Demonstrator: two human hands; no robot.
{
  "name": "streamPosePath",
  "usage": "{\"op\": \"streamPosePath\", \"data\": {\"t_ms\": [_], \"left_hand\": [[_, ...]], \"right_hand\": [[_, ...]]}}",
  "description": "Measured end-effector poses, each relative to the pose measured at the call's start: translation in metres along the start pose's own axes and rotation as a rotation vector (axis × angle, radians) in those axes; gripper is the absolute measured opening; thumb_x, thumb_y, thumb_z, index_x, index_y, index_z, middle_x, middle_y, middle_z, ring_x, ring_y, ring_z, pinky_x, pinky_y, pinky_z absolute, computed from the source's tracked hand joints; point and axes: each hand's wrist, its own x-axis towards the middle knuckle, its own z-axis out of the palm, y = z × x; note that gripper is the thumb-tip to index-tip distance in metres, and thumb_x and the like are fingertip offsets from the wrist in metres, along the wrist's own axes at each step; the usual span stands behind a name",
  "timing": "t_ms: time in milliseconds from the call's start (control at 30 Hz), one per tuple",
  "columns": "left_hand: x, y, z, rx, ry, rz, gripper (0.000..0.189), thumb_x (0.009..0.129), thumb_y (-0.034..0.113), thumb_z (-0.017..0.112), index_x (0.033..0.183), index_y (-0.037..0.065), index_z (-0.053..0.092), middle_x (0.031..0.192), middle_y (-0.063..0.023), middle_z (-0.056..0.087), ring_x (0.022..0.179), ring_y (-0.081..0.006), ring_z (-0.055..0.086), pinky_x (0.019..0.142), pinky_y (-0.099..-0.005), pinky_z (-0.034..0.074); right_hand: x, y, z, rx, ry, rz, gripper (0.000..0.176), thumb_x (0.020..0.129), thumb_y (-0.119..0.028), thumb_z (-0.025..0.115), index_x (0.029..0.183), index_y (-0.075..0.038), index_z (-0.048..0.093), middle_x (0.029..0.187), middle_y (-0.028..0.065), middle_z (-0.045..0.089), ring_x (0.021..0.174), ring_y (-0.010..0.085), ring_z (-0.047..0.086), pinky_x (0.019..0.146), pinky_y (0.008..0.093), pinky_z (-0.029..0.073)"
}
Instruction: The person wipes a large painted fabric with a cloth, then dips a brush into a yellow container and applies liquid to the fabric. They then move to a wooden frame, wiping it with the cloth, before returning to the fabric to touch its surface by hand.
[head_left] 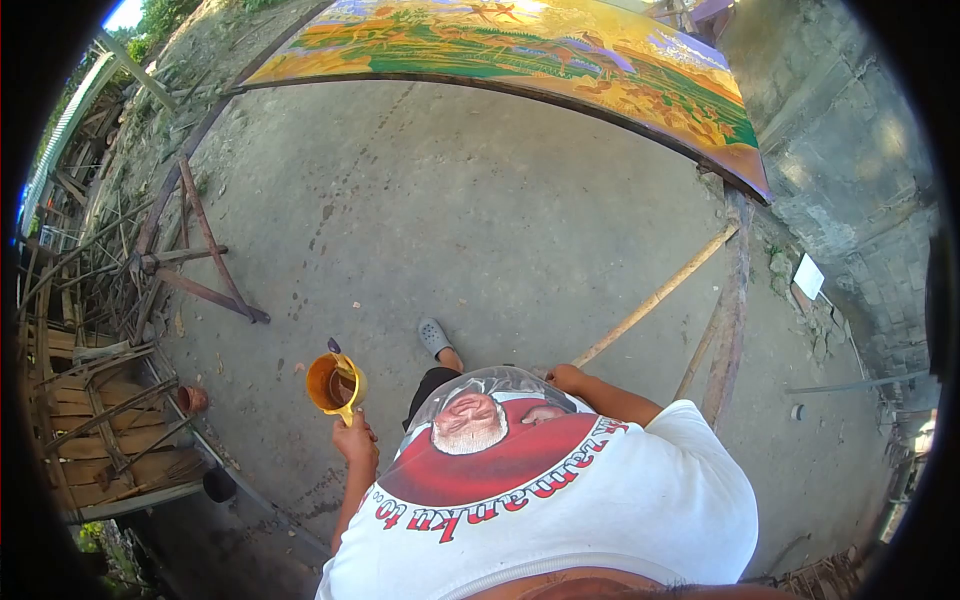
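My left hand [355, 438] is closed around the handle of a yellow plastic dipper [318, 385], held out over the ground to the left of my body. Brown liquid sits in the bottom of the dipper. A slim tool with a dark purple end [334, 346] leans in it and pokes past the far rim. My right hand [567, 378] is curled closed at the front of my shirt, partly hidden by it. The lower end of a light wooden pole [655, 298] meets that hand in this view; I cannot tell whether the fingers grip it.
A long painted cloth [520, 50] with an orange and green landscape is stretched on a wooden frame ahead. Wooden braces [215, 240] stand at the left, a dark post [735, 300] at the right. A reddish pot [192, 399] and a black container [219, 485] are at the left.
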Motion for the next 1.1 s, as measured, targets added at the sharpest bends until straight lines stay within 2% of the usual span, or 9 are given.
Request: {"op": "streamPosePath", "data": {"t_ms": [100, 233, 367, 567, 733, 800, 900, 933, 1100], "left_hand": [[0.053, 0.016, 0.030, 0.107, 0.002, -0.032, 0.018, 0.087, 0.007, 0.070, 0.090, 0.003, 0.052, 0.061, -0.0035, 0.051, 0.040, -0.0120, 0.044, 0.035, -0.0290, 0.038], [0.137, 0.032, 0.071, 0.202, -0.028, -0.012, 0.020, 0.085, 0.008, 0.071, 0.090, 0.001, 0.053, 0.061, -0.0036, 0.051, 0.041, -0.0131, 0.046, 0.036, -0.0302, 0.039], [0.193, 0.077, 0.110, 0.251, -0.059, 0.020, 0.018, 0.084, 0.007, 0.070, 0.089, 0.001, 0.054, 0.060, -0.0037, 0.051, 0.041, -0.0140, 0.048, 0.037, -0.0310, 0.040], [0.272, 0.126, 0.159, 0.287, -0.151, 0.104, 0.012, 0.084, 0.004, 0.063, 0.085, 0.001, 0.052, 0.061, -0.0038, 0.052, 0.042, -0.0136, 0.047, 0.038, -0.0315, 0.041], [0.301, 0.142, 0.209, 0.111, -0.093, 0.036, 0.013, 0.084, 0.003, 0.061, 0.085, 0.002, 0.048, 0.057, -0.0030, 0.047, 0.041, -0.0140, 0.045, 0.037, -0.0321, 0.038], [0.297, 0.140, 0.221, 0.088, -0.075, 0.004, 0.014, 0.083, 0.002, 0.061, 0.085, 0.002, 0.047, 0.056, -0.0026, 0.045, 0.041, -0.0141, 0.044, 0.037, -0.0321, 0.037], [0.275, 0.154, 0.236, 0.129, -0.021, -0.002, 0.014, 0.082, 0.002, 0.061, 0.085, 0.002, 0.048, 0.056, -0.0029, 0.045, 0.042, -0.0144, 0.045, 0.038, -0.0325, 0.037], [0.271, 0.159, 0.238, 0.195, 0.004, 0.010, 0.014, 0.081, 0.002, 0.062, 0.085, 0.002, 0.049, 0.057, -0.0034, 0.047, 0.043, -0.0146, 0.046, 0.039, -0.0329, 0.037], [0.315, 0.086, 0.224, 0.304, 0.164, -0.017, 0.013, 0.077, 0.005, 0.066, 0.079, -0.001, 0.055, 0.062, -0.0073, 0.058, 0.045, -0.0148, 0.050, 0.041, -0.0345, 0.038]], "right_hand": [[0.020, 0.005, 0.002, 0.128, -0.132, 0.060, 0.032, 0.086, -0.030, 0.064, 0.102, -0.005, 0.076, 0.097, 0.0194, 0.073, 0.097, 0.0357, 0.069, 0.088, 0.0465, 0.052], [0.035, 0.015, -0.035, 0.260, 0.048, 0.362, 0.032, 0.093, -0.027, 0.058, 0.108, -0.003, 0.073, 0.083, 0.0177, 0.073, 0.066, 0.0294, 0.071, 0.065, 0.0417, 0.057], [0.052, 0.017, -0.103, 0.442, 0.071, 0.669, 0.032, 0.095, -0.021, 0.056, 0.115, 0.002, 0.067, 0.085, 0.0133, 0.071, 0.068, 0.0220, 0.071, 0.054, 0.0368, 0.059], [0.099, -0.001, -0.143, 0.720, 0.383, 0.726, 0.031, 0.096, -0.021, 0.053, 0.116, -0.001, 0.066, 0.087, 0.0115, 0.070, 0.066, 0.0219, 0.069, 0.051, 0.0360, 0.056], [0.148, -0.019, -0.143, 0.495, 0.094, 0.497, 0.025, 0.093, -0.018, 0.055, 0.105, -0.004, 0.071, 0.077, 0.0150, 0.070, 0.057, 0.0242, 0.068, 0.052, 0.0364, 0.056], [0.180, 0.001, -0.129, 0.166, -0.188, 0.322, 0.024, 0.090, -0.014, 0.058, 0.108, -0.006, 0.071, 0.083, 0.0165, 0.071, 0.062, 0.0259, 0.070, 0.052, 0.0380, 0.057], [0.226, 0.045, -0.133, 0.204, -0.111, 0.213, 0.024, 0.088, -0.011, 0.060, 0.109, -0.005, 0.071, 0.085, 0.0174, 0.071, 0.065, 0.0272, 0.071, 0.055, 0.0383, 0.058], [0.220, 0.025, -0.170, 0.219, -0.059, 0.365, 0.028, 0.091, -0.024, 0.058, 0.106, -0.005, 0.073, 0.086, 0.0184, 0.072, 0.077, 0.0288, 0.071, 0.074, 0.0433, 0.056], [0.254, 0.048, -0.297, 0.311, 0.077, 0.473, 0.025, 0.095, -0.021, 0.057, 0.108, -0.005, 0.071, 0.071, 0.0110, 0.069, 0.056, 0.0209, 0.065, 0.051, 0.0361, 0.054]]}}
